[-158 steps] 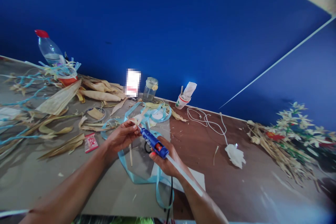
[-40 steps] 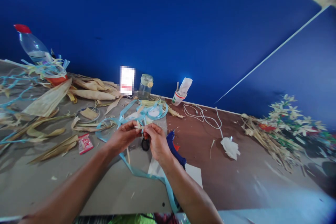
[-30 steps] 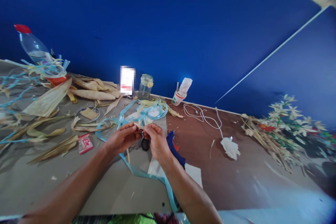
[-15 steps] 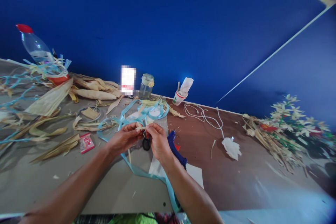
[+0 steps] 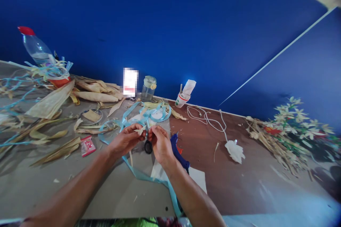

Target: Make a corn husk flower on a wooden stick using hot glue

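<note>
In the middle of the view my left hand [image 5: 127, 139] pinches a small pale piece of corn husk [image 5: 140, 131] between thumb and fingers. Right beside it is my right hand [image 5: 160, 145], its thumb and fingertips pressed together; whatever they hold is hidden. Black scissor handles [image 5: 148, 147] show just below and between the hands. Light blue ribbon [image 5: 138, 174] loops behind the hands and runs down under my right forearm. To the right of my right hand lies a blue glue gun [image 5: 179, 151], partly over a white sheet [image 5: 197, 179].
Dried corn husks [image 5: 98, 94] and a pink packet [image 5: 88, 146] lie at left, near a red-capped bottle [image 5: 37, 48]. Along the wall stand a glass jar [image 5: 148, 90] and a paper cup [image 5: 182, 100]. A white cable [image 5: 210, 117] and husk flowers [image 5: 295, 117] are at right.
The fingertips have drawn slightly apart, and the pale husk piece now tilts upward in my left hand. My right fingers have curled in more. The things on the table stay put.
</note>
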A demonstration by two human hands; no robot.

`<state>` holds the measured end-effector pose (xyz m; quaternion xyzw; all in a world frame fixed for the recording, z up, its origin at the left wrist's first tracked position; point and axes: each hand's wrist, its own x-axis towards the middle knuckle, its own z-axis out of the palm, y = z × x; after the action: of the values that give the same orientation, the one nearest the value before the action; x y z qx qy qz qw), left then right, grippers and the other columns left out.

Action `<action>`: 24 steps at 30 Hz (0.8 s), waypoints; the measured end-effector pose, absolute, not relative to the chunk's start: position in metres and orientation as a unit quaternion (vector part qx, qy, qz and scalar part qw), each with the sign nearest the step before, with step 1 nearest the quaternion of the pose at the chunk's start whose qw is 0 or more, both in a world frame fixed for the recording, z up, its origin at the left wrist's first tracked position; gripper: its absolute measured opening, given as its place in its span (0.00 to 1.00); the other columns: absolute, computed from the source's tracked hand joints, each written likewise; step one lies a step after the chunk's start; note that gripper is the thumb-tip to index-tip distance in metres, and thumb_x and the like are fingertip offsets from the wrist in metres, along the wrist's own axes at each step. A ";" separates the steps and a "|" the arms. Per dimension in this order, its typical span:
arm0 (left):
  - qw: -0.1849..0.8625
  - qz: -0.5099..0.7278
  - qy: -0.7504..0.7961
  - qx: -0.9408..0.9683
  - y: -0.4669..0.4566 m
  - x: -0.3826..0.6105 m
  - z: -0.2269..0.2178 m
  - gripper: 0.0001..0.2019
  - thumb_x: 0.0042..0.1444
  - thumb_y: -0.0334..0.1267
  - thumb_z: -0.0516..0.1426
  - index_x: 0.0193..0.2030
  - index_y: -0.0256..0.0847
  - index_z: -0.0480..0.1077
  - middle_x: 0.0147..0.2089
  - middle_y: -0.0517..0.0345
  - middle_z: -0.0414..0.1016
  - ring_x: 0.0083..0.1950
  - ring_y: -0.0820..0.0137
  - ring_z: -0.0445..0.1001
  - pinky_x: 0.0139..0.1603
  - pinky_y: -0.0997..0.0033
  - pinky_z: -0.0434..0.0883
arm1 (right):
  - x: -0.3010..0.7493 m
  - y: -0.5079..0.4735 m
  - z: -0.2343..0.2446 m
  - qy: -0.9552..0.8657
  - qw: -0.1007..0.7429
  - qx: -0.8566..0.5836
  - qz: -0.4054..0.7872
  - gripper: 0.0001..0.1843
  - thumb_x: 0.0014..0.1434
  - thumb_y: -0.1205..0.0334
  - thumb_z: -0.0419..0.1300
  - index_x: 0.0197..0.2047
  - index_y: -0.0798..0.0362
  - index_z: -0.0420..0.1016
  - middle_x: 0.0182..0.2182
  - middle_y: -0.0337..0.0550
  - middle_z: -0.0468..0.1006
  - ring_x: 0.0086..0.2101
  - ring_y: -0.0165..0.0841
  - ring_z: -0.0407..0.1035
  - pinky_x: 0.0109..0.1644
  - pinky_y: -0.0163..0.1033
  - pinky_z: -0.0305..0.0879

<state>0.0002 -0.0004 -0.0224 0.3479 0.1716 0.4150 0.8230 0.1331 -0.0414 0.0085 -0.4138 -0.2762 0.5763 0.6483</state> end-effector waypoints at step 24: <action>0.749 0.487 0.259 0.367 -0.009 0.012 -0.006 0.14 0.37 0.33 0.68 0.26 0.36 0.67 0.23 0.63 0.71 0.25 0.78 0.68 0.29 0.78 0.64 | 0.117 -0.049 -0.014 -0.445 0.631 -0.511 0.378 0.05 0.52 0.60 0.60 0.29 0.52 0.70 0.25 0.36 0.70 0.28 0.29 0.65 0.34 0.35 0.64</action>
<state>0.0120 -0.0089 -0.0061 0.3667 0.2592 0.4874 0.7489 0.1166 -0.0488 -0.0136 -0.5109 -0.4446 0.3782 0.6310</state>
